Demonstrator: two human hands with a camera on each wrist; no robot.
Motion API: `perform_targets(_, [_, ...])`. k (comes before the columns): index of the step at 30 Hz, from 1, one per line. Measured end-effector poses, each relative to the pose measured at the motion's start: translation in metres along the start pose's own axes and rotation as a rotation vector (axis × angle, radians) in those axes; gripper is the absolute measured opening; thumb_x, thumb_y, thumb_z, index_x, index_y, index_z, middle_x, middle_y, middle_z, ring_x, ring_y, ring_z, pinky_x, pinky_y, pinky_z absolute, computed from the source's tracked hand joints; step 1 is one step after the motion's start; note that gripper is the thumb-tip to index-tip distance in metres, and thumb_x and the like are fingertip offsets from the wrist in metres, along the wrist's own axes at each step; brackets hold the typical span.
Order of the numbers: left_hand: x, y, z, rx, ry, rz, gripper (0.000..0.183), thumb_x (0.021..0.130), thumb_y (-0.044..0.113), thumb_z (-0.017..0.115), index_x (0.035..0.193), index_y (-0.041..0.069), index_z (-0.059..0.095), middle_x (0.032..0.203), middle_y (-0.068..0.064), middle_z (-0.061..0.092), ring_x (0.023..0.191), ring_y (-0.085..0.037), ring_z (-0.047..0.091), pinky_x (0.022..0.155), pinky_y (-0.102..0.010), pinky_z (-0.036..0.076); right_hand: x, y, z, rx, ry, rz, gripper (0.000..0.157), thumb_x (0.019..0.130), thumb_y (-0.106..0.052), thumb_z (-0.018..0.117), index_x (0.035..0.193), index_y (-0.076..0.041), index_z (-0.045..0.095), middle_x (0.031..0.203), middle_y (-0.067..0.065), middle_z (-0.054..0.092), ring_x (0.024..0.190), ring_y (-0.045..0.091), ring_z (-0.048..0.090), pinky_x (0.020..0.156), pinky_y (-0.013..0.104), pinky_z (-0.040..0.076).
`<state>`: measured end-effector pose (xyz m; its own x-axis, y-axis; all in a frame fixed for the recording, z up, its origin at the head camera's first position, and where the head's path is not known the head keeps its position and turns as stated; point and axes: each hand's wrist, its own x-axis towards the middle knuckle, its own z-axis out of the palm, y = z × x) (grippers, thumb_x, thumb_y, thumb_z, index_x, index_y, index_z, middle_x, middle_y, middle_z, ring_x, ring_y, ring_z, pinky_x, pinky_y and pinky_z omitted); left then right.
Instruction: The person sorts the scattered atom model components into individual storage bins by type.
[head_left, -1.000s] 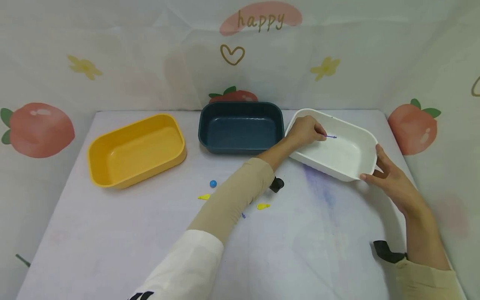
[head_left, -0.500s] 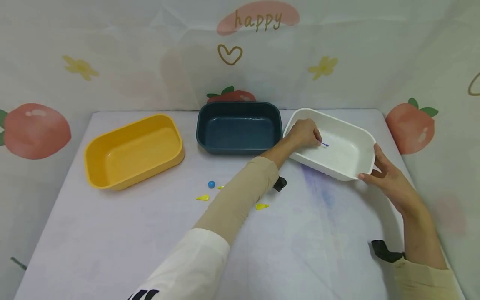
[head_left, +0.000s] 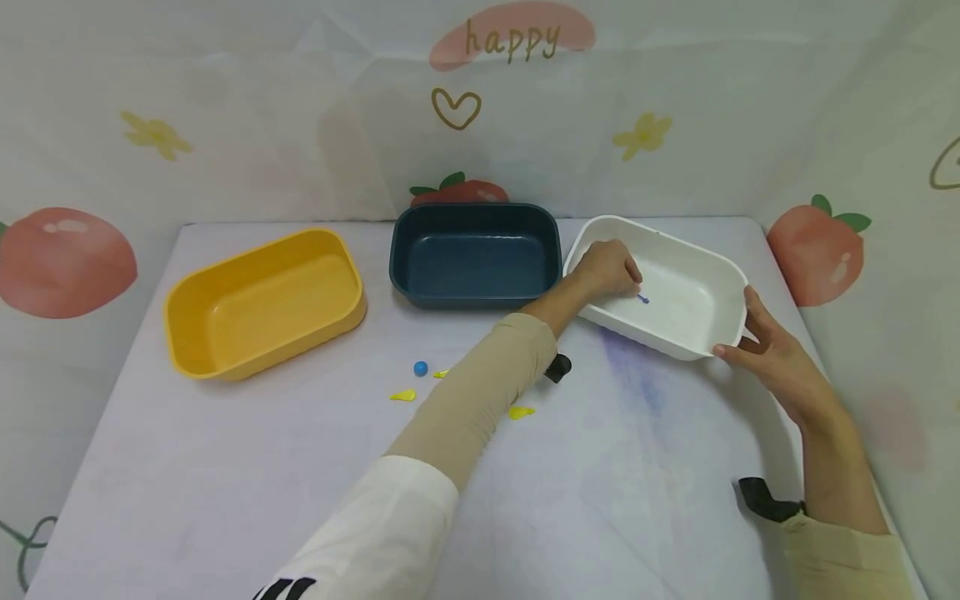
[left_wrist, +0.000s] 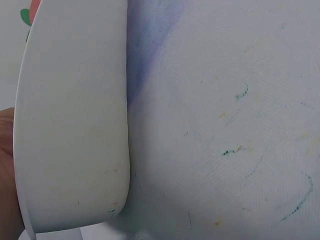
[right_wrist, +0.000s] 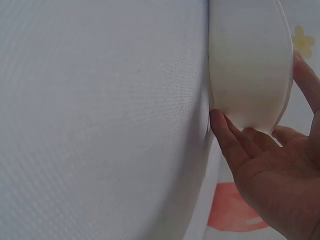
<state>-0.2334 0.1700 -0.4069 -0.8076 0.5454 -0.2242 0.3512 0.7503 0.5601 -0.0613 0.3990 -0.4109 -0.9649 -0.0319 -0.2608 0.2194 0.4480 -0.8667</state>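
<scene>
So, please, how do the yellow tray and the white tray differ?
The yellow tray lies with its right end farther back; the white tray has its left end farther back. The right hand grips the white tray and the left hand is inside it; no hand touches the yellow tray. Both are oblong with rounded corners.

The white oblong tub (head_left: 693, 304), which has rounded corners, stands slantwise with its opening upward and is held at its near right corner by the right hand (head_left: 783, 358), while one small slim blue piece (head_left: 643, 299) is within it, at the fingertips of the left hand (head_left: 606, 269).
</scene>
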Motion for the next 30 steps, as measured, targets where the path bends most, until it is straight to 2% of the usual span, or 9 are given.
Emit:
perform_targets(6, [0.000, -0.002, -0.006, -0.065, 0.037, 0.020, 0.018, 0.091, 0.025, 0.074, 0.108, 0.021, 0.079, 0.111, 0.011, 0.072, 0.104, -0.004, 0.060, 0.083, -0.012, 0.043, 0.005, 0.001, -0.001, -0.009, -0.009, 0.004, 0.092, 0.099, -0.013, 0.062, 0.156, -0.039, -0.005, 0.167, -0.002, 0.002, 0.139, 0.022, 0.037, 0.088, 0.005, 0.037])
perform_targets(9, [0.001, -0.001, -0.013, -0.097, 0.060, 0.069, 0.021, 0.091, 0.023, 0.074, 0.111, 0.019, 0.078, 0.106, 0.009, 0.072, 0.095, -0.003, 0.060, 0.078, -0.011, 0.042, 0.007, 0.001, -0.002, 0.020, -0.012, -0.012, 0.093, 0.098, -0.010, 0.062, 0.157, -0.038, -0.004, 0.167, -0.002, 0.002, 0.141, 0.026, 0.034, 0.087, 0.004, 0.037])
perform_targets(12, [0.000, 0.002, -0.023, -0.083, 0.076, 0.127, 0.025, 0.091, 0.025, 0.074, 0.114, 0.018, 0.076, 0.100, 0.009, 0.071, 0.090, -0.002, 0.057, 0.076, -0.010, 0.039, 0.007, 0.001, -0.005, 0.042, -0.018, -0.038, 0.093, 0.098, -0.006, 0.061, 0.157, -0.038, -0.003, 0.167, -0.004, 0.001, 0.142, 0.027, 0.032, 0.087, 0.004, 0.037])
perform_targets(17, [-0.010, 0.004, -0.037, -0.081, 0.029, 0.210, 0.027, 0.094, 0.026, 0.070, 0.119, 0.018, 0.074, 0.102, 0.010, 0.069, 0.094, -0.001, 0.057, 0.077, -0.011, 0.040, 0.006, 0.002, -0.006, -0.005, -0.020, -0.034, 0.092, 0.099, -0.012, 0.061, 0.156, -0.040, -0.005, 0.167, -0.003, 0.003, 0.140, 0.024, 0.035, 0.087, 0.004, 0.037])
perform_targets(22, [-0.027, 0.001, -0.046, -0.118, -0.007, 0.347, 0.027, 0.096, 0.020, 0.066, 0.122, 0.012, 0.072, 0.105, 0.006, 0.071, 0.095, -0.004, 0.062, 0.079, -0.011, 0.043, 0.004, 0.004, -0.007, -0.051, -0.013, -0.001, 0.091, 0.099, -0.019, 0.062, 0.155, -0.044, -0.006, 0.167, -0.001, 0.007, 0.141, 0.031, 0.034, 0.085, 0.003, 0.038])
perform_targets(24, [-0.035, -0.001, -0.050, -0.132, 0.002, 0.392, 0.027, 0.096, 0.018, 0.066, 0.121, 0.009, 0.072, 0.105, 0.003, 0.071, 0.093, -0.006, 0.063, 0.079, -0.011, 0.044, 0.005, 0.005, -0.007, -0.050, -0.012, -0.009, 0.091, 0.099, -0.018, 0.062, 0.155, -0.043, -0.006, 0.167, 0.000, 0.007, 0.141, 0.028, 0.035, 0.085, 0.003, 0.038])
perform_targets(26, [-0.043, -0.004, -0.055, -0.139, 0.012, 0.421, 0.027, 0.096, 0.017, 0.066, 0.120, 0.008, 0.071, 0.106, 0.002, 0.071, 0.093, -0.006, 0.063, 0.079, -0.011, 0.044, 0.005, 0.006, -0.008, -0.047, -0.012, -0.026, 0.091, 0.099, -0.015, 0.061, 0.156, -0.041, -0.006, 0.167, 0.001, 0.006, 0.137, 0.017, 0.039, 0.085, 0.003, 0.038])
perform_targets(30, [-0.059, -0.010, -0.065, -0.165, 0.022, 0.439, 0.027, 0.097, 0.017, 0.065, 0.121, 0.007, 0.071, 0.108, 0.001, 0.071, 0.092, -0.007, 0.062, 0.081, -0.011, 0.045, 0.005, 0.007, -0.008, -0.041, -0.011, -0.046, 0.091, 0.099, -0.012, 0.061, 0.156, -0.039, -0.005, 0.167, 0.002, 0.007, 0.124, -0.002, 0.043, 0.085, 0.003, 0.037])
